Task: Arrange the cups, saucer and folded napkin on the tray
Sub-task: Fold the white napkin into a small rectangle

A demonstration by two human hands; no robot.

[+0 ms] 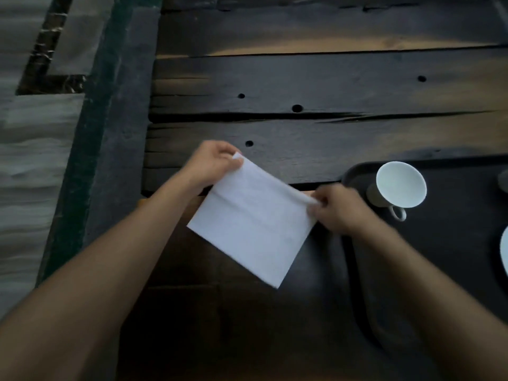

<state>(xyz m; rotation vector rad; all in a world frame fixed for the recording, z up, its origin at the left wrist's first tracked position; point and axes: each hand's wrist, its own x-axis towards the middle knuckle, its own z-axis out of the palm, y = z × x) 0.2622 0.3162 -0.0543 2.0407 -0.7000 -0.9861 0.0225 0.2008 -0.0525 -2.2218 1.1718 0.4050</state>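
Both hands hold a white napkin [254, 218] above the dark table [316, 83]: left hand [213, 162] fingers pinch its far corner, right hand [336, 209] fingers clamp its right corner (beside the black tray [450, 243] carrying a white cup [398, 187]).

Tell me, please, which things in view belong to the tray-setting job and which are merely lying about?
Part of the job:
- white napkin, held by left hand and right hand
- white cup on the tray
- dark tray

Just there:
- wooden table
- white object cut off at the right edge, unidentifiable
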